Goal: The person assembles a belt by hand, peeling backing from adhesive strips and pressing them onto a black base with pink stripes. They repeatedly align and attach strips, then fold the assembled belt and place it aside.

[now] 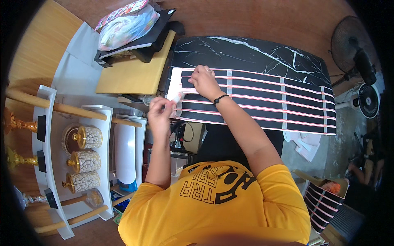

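Black sheeting crossed by several long white strips with red edges (254, 98) lies over a black marble-patterned table (246, 51). Shiny translucent bands, like clear tape, run across the strips. At the sheeting's left end, my left hand (160, 114) pinches a small whitish roll (177, 97), which looks like tape. My right hand (204, 83), with a black bracelet on its wrist, rests on the upper left strips beside the white end piece (175, 80). Its fingers are curled down and closed; what is under the fingertips is hidden.
A yellow wooden stand (127, 80) with a black device and plastic bag adjoins the table's left. White shelves (107, 164) hold patterned canisters with gold lids (87, 160). Fans (365, 100) stand at right. Below them, a box (324, 205) bears similar stripes. Papers (304, 145) lie below the table's right side.
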`<state>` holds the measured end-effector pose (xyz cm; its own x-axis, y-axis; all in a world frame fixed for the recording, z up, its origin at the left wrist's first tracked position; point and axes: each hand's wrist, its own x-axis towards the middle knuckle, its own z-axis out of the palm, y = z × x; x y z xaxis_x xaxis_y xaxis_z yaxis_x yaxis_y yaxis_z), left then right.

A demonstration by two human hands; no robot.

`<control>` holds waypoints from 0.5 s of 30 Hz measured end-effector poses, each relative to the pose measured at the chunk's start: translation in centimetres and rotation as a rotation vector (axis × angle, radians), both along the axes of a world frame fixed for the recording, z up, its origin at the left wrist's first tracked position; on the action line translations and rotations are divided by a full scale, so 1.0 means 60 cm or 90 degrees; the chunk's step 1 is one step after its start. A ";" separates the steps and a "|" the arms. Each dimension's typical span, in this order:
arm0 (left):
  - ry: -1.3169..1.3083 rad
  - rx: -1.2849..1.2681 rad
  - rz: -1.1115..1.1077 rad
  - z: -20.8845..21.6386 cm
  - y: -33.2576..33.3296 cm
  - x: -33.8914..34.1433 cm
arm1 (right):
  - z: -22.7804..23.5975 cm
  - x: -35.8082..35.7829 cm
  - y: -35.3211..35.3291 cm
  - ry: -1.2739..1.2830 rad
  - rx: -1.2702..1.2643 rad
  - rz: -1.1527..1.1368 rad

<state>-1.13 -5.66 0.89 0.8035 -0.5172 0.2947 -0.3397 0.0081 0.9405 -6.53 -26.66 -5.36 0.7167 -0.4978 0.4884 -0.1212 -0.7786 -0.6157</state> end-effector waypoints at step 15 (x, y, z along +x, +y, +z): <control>-0.032 0.011 0.081 -0.005 0.016 0.057 | 0.027 -0.054 0.056 0.149 -0.027 0.064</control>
